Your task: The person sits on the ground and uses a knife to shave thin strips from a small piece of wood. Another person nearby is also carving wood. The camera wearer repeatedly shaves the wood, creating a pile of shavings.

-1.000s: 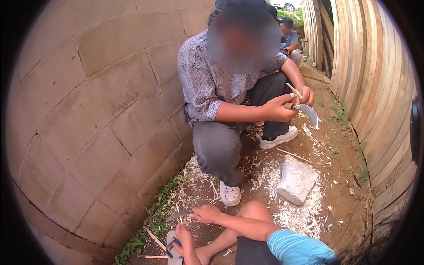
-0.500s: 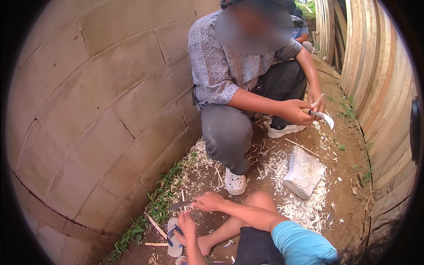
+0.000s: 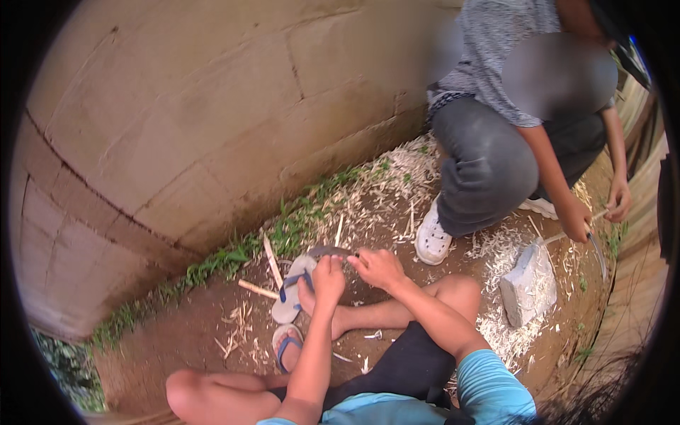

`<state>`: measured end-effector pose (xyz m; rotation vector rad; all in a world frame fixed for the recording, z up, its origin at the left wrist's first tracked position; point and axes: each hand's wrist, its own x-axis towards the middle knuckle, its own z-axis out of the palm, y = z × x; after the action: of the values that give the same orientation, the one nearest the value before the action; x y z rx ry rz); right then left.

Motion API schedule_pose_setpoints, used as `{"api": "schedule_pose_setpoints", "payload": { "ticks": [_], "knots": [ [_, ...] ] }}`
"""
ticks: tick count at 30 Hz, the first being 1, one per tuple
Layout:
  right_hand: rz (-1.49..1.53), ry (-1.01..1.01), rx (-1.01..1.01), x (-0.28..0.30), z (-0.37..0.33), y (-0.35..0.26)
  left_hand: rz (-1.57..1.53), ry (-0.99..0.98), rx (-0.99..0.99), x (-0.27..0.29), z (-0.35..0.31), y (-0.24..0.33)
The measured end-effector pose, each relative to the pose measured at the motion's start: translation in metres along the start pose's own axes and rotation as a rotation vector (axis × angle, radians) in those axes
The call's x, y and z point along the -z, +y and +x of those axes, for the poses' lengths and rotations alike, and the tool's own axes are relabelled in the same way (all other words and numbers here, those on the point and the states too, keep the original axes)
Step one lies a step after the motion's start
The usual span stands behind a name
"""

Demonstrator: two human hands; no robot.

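Observation:
My right hand (image 3: 379, 269) is closed round the handle end of a knife, whose dark, slightly curved blade (image 3: 330, 251) points left. Close beside it, my left hand (image 3: 329, 280) is closed, its fingertips right under the blade. A thin pale wooden stick (image 3: 339, 229) stands out past the blade, in line with the left fingertips; its lower end is hidden by the hand and blade. Both hands are above my foot in a grey flip-flop (image 3: 287, 310) with blue straps.
A co-worker in dark trousers (image 3: 485, 159) squats at the right, holding a stick and a curved blade (image 3: 597, 255). A pale stone block (image 3: 528, 285) lies among wood shavings (image 3: 506, 343). Along the left runs a block wall (image 3: 212, 142); two wood pieces (image 3: 271, 261) lie near my foot.
The view has swung, so the co-worker now appears farther right and both my legs show. My hands have drawn closer together at the blade. The co-worker's hands have moved apart.

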<state>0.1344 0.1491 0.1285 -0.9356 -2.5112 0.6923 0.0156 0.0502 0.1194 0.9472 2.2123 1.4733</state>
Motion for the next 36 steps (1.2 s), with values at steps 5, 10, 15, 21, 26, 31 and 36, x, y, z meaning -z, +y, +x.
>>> {"api": "schedule_pose_setpoints", "payload": {
  "ticks": [5,10,15,21,26,31,36],
  "knots": [
    [-0.041,-0.015,0.036,0.008,0.013,0.009,0.037,0.007,-0.011,0.000,0.000,0.012],
    [0.036,-0.060,-0.054,-0.009,0.007,0.005,-0.049,0.018,0.035,-0.001,0.002,0.007],
    [-0.013,-0.112,-0.106,-0.001,0.016,0.008,-0.101,-0.076,0.076,-0.006,0.010,0.005],
    [0.096,-0.092,-0.230,-0.010,0.012,0.010,-0.111,-0.180,0.150,-0.004,0.016,0.005],
    [0.132,-0.103,-0.137,-0.013,0.010,0.007,-0.197,-0.150,0.216,-0.008,0.016,-0.018],
    [0.151,-0.109,0.016,-0.003,0.012,0.010,-0.075,-0.113,0.131,-0.002,0.012,-0.005],
    [0.089,-0.079,-0.071,0.000,0.019,0.013,-0.036,-0.068,0.061,0.001,0.011,0.005]
  ]
}}
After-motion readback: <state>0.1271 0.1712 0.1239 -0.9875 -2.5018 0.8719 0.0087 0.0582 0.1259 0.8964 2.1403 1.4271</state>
